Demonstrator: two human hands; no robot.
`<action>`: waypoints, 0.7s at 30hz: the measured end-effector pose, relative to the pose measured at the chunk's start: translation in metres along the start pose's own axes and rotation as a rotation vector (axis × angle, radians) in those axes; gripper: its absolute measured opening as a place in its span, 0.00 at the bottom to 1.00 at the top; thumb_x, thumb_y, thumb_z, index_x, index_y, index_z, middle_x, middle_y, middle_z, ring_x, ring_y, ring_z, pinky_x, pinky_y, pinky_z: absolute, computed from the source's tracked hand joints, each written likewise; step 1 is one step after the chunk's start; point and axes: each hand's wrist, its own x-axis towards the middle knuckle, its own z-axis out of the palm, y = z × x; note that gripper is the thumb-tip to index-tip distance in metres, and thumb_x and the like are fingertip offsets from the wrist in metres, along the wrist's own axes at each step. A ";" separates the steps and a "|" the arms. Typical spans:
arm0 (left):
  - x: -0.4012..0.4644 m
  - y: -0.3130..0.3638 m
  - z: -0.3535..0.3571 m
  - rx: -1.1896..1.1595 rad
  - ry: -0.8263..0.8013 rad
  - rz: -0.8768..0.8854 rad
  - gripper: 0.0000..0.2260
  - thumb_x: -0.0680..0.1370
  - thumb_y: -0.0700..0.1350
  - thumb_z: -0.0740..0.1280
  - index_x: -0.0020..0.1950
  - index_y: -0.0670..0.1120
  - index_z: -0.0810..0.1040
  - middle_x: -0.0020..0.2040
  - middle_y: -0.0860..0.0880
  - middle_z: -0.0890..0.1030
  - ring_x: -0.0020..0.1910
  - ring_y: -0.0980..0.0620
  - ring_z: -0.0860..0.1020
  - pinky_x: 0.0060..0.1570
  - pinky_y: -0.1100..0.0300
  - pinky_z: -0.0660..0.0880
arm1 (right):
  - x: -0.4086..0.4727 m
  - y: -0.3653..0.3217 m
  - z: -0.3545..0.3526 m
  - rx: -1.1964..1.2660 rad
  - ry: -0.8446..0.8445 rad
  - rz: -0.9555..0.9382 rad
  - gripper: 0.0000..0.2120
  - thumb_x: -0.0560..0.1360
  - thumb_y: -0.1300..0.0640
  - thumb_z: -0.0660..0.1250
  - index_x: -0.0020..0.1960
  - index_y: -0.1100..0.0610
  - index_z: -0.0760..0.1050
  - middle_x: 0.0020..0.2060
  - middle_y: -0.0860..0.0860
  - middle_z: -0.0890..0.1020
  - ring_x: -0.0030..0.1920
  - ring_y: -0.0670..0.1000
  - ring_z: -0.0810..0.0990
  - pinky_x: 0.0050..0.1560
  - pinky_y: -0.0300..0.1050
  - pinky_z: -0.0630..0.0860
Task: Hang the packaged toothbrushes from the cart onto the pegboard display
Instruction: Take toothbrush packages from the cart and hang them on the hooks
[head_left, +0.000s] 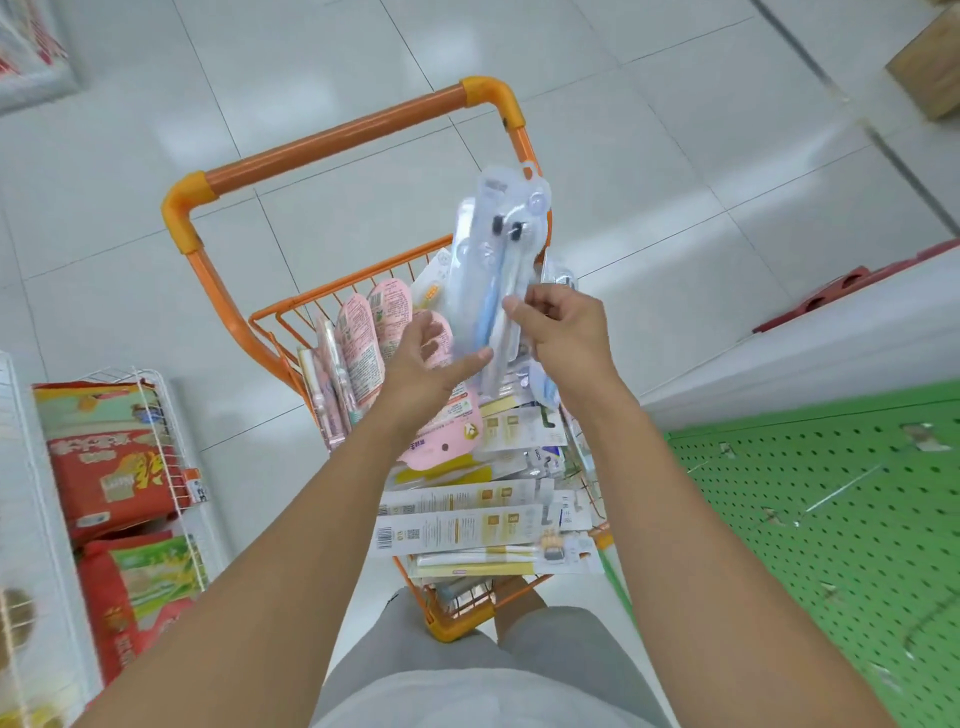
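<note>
An orange wire cart (270, 317) stands in front of me, heaped with packaged toothbrushes: pink packs (363, 332) at the left, white and yellow boxes (467, 519) nearer me. Above the cart, both hands hold up a small stack of clear blister packs (498, 249) with blue and white toothbrushes inside. My left hand (431, 358) pinches the stack's lower left edge. My right hand (561, 327) grips its right side with thumb in front. The green pegboard (831, 519) with metal hooks lies at the right.
A white wire rack (156, 441) at the left holds red snack bags (104, 478). White shelving (779, 332) runs along the right above the pegboard. A cardboard box (930, 73) sits at the top right. Pale floor tiles surround the cart.
</note>
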 end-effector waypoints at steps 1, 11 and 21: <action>0.002 0.001 0.001 -0.020 -0.064 0.006 0.33 0.71 0.50 0.79 0.71 0.57 0.68 0.63 0.59 0.78 0.61 0.60 0.77 0.59 0.58 0.75 | -0.001 0.000 -0.003 0.071 -0.102 0.041 0.06 0.76 0.58 0.73 0.49 0.61 0.81 0.34 0.52 0.76 0.31 0.46 0.72 0.31 0.35 0.70; -0.008 -0.004 0.012 0.021 -0.011 0.042 0.15 0.72 0.44 0.78 0.56 0.53 0.80 0.51 0.55 0.85 0.47 0.58 0.84 0.45 0.62 0.80 | 0.055 0.089 -0.043 -0.735 -0.023 0.409 0.23 0.83 0.47 0.61 0.70 0.62 0.71 0.65 0.59 0.76 0.65 0.60 0.75 0.53 0.45 0.68; -0.011 -0.009 0.031 0.053 -0.075 0.009 0.14 0.74 0.44 0.76 0.53 0.58 0.78 0.49 0.60 0.82 0.47 0.63 0.81 0.46 0.64 0.78 | 0.016 0.125 -0.098 -0.638 0.032 0.444 0.24 0.86 0.47 0.48 0.45 0.61 0.74 0.48 0.59 0.76 0.52 0.60 0.76 0.53 0.49 0.69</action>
